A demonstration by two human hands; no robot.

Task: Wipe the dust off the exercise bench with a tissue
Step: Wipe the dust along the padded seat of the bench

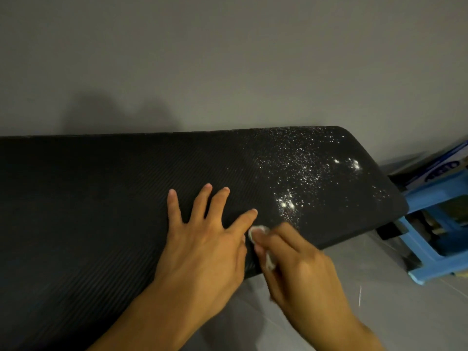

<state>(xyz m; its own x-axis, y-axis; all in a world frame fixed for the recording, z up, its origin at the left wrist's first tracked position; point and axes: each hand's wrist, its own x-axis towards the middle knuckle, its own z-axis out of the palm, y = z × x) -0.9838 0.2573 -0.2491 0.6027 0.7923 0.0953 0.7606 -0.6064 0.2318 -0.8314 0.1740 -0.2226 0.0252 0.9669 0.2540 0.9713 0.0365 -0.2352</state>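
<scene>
Tissue (pixel 260 230) bunched under right hand (pixel 301 264) grip, dust (pixel 301 173) beyond

The left hand (pixel 202 252) and right hand (pixel 301 267) are bare, and so are both forearms (pixel 141 323) as far as they show. Nails (pixel 208 186) seem short on the left; the right is blurred.
</scene>
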